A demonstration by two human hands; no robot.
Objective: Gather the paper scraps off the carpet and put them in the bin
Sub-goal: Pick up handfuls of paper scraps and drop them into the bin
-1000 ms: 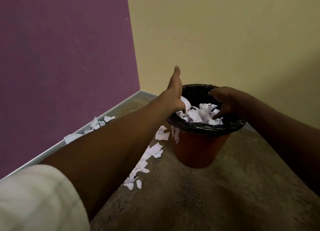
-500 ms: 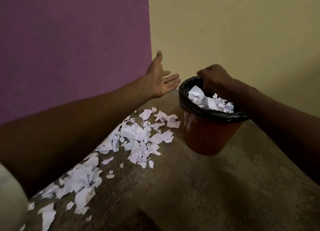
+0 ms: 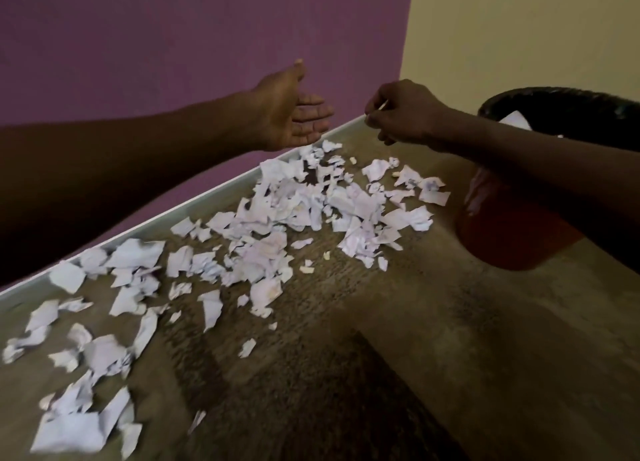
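1. Scraps: strewn over carpet along skirting, from beside bin to near left corner.
2. Left hand: held above far scraps, palm up, fingers straight and spread, holding nothing.
3. Right hand: raised beside it, fingers curled, pinching a small pale sliver, likely paper.
4. Bin: right of pile, black liner over rim, white paper visible inside, right forearm crossing its front.
5. Purple wall behind scraps; cream wall behind bin.

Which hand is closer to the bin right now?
Right. The right hand hovers just left of the bin, its forearm crossing the rim; the left hand is farther left, by the purple wall.
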